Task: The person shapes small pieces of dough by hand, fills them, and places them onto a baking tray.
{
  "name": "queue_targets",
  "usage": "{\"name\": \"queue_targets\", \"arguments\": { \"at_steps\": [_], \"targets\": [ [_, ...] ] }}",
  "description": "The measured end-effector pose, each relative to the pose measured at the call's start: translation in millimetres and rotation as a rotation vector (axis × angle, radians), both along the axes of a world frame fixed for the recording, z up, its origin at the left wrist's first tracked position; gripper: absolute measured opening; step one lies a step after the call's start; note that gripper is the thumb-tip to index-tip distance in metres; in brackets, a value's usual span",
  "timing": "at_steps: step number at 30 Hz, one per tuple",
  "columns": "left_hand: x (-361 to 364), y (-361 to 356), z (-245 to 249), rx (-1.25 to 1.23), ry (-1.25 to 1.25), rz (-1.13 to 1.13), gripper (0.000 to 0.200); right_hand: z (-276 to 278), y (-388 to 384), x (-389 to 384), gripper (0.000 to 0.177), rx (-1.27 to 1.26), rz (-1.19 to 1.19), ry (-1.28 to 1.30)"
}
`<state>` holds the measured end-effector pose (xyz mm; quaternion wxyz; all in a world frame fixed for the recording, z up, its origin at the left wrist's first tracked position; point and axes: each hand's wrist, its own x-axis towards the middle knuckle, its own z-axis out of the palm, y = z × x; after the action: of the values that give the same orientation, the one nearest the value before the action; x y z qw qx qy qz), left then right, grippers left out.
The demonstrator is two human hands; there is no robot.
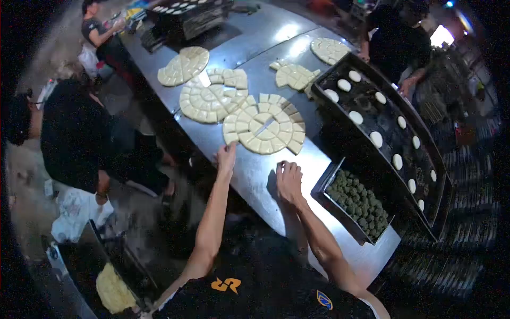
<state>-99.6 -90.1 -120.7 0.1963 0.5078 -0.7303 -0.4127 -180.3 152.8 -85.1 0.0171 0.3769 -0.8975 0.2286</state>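
My left hand (227, 158) is closed, its fingertips pinching the near left edge of a round of cut dough pieces (261, 139) on the metal table. This round is split into block-like pieces, with gaps at its middle and far side. My right hand (289, 181) is just above the bare metal to the near right of that round. Its fingers are bent and slightly apart, and I see nothing in them. A second cut dough round (204, 106) adjoins the first at the left. Right of my right hand stands a metal tray (342, 215) heaped with dark green balls (357, 199).
A long black tray (390, 141) with several flat white dough discs (376, 139) borders the right side. More cut dough (184, 66) lies farther along the table (255, 183). People stand at the left (74, 138) and far right (398, 45). A bin with yellowish dough (114, 290) is at lower left.
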Motion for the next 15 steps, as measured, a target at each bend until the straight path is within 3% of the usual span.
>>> {"name": "queue_targets", "arguments": {
  "at_steps": [2,3,4,5,6,7,8,9,10,11,12,15],
  "targets": [
    [-52,-28,-30,0.129,-0.044,0.215,0.056,6,35,-4,0.036,0.218,0.132,-0.114],
    [-53,-9,6,-0.045,0.028,0.301,0.053,17,54,3,0.038,0.353,0.184,-0.240],
    [-66,-21,-20,-0.068,0.182,0.318,0.046,27,62,1,0.038,0.307,0.180,-0.390],
    [-67,-11,6,-0.105,0.312,0.306,0.045,39,69,0,0.038,0.253,0.180,-0.540],
    [-72,-19,-15,-0.179,0.445,0.311,0.047,78,76,-2,0.032,0.166,0.220,-0.625],
    [-66,-6,15,-0.069,0.490,0.298,0.049,85,83,-13,0.034,0.084,0.276,-0.629],
    [-59,-6,18,-0.022,0.299,0.309,0.047,105,89,-25,0.034,0.034,0.206,-0.635],
    [-50,-19,-9,0.023,0.314,0.179,0.043,134,96,-37,0.034,-0.017,0.140,-0.641],
    [-34,2,18,-0.034,0.290,0.114,0.038,167,101,-49,0.033,-0.127,0.078,-0.540],
    [-17,1,0,-0.244,0.203,-0.029,0.035,193,106,-67,0.031,-0.232,0.020,-0.438],
    [-2,7,-8,-0.269,0.214,-0.116,0.029,199,113,-94,0.030,-0.349,-0.049,-0.350],
    [44,49,41,0.162,0.204,-0.299,0.027,221,113,-175,0.027,-0.592,-0.267,-0.042]
  ]
}}
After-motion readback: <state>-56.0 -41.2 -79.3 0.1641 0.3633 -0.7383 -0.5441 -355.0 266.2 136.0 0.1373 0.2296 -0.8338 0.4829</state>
